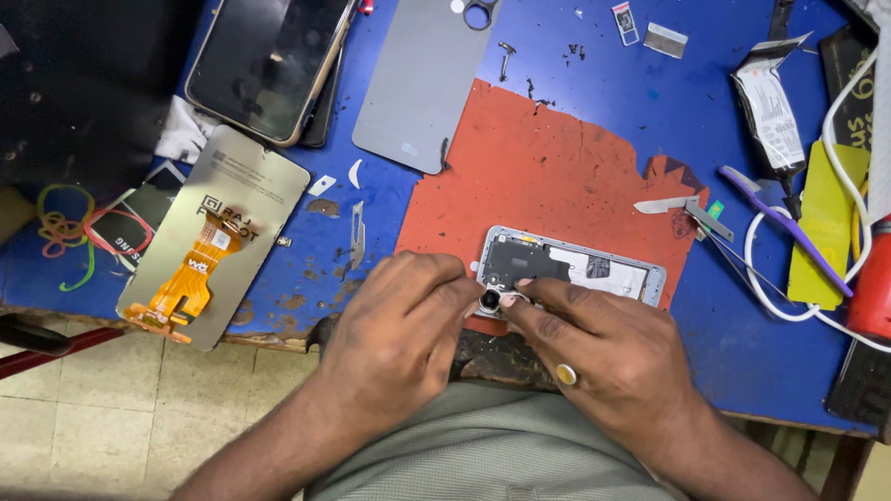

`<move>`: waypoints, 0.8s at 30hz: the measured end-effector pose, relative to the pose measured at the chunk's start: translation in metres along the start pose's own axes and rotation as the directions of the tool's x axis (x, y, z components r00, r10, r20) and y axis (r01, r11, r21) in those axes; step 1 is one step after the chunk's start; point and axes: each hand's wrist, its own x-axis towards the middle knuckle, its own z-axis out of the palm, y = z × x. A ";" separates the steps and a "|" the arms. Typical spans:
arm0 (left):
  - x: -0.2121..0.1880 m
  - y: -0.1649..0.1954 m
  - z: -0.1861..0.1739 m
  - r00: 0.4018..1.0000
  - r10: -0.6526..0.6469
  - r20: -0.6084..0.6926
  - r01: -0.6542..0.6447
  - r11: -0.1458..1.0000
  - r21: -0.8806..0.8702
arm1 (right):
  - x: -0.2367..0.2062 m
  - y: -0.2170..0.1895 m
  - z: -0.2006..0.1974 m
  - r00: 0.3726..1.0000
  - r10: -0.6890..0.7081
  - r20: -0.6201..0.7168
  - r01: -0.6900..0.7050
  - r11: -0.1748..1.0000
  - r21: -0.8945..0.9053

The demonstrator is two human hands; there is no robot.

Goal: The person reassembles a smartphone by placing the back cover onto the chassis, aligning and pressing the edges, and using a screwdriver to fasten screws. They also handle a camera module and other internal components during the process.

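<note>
- Grey-green cloth of the person's lap fills the near edge, with both forearms reaching out over it toward the surface (594, 111), which is blue and worn at its near rim.
- Left hand (399, 325) is curled narrow, its fingertips (469, 295) pinched onto a small dark round part (490, 299) at the near left corner of the opened phone.
- Right hand (603, 348), wearing a ring (565, 374), is also closed narrow, its fingertips meeting the same small part from the right side, so both hands touch it together.
- Opened phone (594, 269) lies face down with its back off, a silver frame around dark and white inner parts, resting on the near part of a red mat (548, 167) just beyond the hands.
- Left of the hands, a scalpel blade (357, 237) lies on the surface; farther left a display panel (218, 232) with an orange flex cable (190, 278) overhangs the near edge.
- Right of the phone, metal tweezers (687, 209) lie at the mat's right edge, with a purple tool (780, 227) and a white cable (840, 176) beyond them.
- Farther off, a grey back cover (418, 83) lies at the mat's far left corner, and a dark-screened phone (269, 60) sits left of it.
- Small dark screws (538, 93) and bits are scattered across the far part of the surface.
</note>
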 end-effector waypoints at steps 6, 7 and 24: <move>-0.002 -0.003 0.001 0.996 0.054 0.070 -0.058 0.996 0.065 | -0.003 0.002 -0.002 0.998 -0.022 0.055 0.024 0.999 -0.040; -0.001 -0.002 0.002 0.996 0.053 0.071 -0.058 0.996 0.071 | -0.004 0.002 -0.002 0.998 -0.020 0.058 0.023 0.999 -0.045; 0.012 0.005 0.005 0.980 -0.078 0.181 0.062 0.994 0.092 | -0.011 0.005 0.001 0.989 -0.140 0.046 0.145 0.978 -0.147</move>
